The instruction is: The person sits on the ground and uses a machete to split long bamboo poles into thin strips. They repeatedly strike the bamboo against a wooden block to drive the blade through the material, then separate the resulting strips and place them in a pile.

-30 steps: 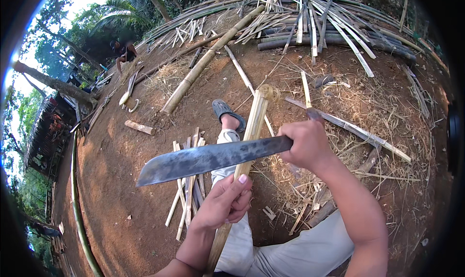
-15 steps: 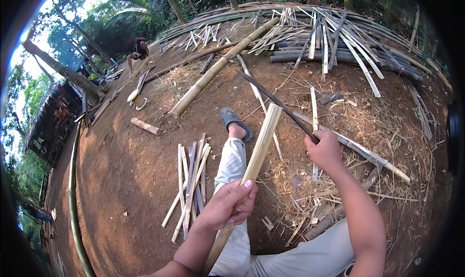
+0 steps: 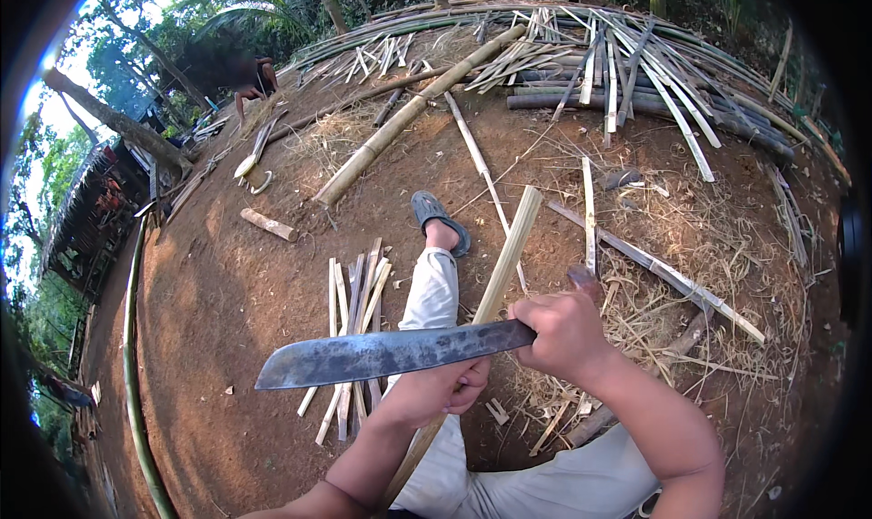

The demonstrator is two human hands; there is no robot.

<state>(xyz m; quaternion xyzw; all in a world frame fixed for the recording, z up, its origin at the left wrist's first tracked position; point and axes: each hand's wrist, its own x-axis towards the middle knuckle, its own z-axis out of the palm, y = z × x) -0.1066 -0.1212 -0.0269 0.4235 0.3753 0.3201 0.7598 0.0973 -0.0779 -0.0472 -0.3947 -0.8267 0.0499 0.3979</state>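
My right hand point(image 3: 563, 333) grips the handle of a large dark machete point(image 3: 381, 355), whose blade lies flat and points left across my lap. My left hand point(image 3: 436, 394) sits just under the blade and holds a long split bamboo strip point(image 3: 510, 251) that slants up and away to the right. The strip's lower end runs down past my left wrist. My leg in light trousers point(image 3: 431, 292) stretches forward, with a grey sandal point(image 3: 436, 212) on the foot.
A bundle of several thin bamboo slats point(image 3: 356, 319) lies on the bare earth to my left. A thick bamboo pole point(image 3: 409, 119) and heaps of split bamboo point(image 3: 627, 74) lie beyond. Dry shavings point(image 3: 708, 274) cover the ground on the right. A person point(image 3: 250, 79) crouches far off.
Half a second ago my right hand held the machete raised, pointing away. Now it has swung back down and left, level over the strip at my left hand.
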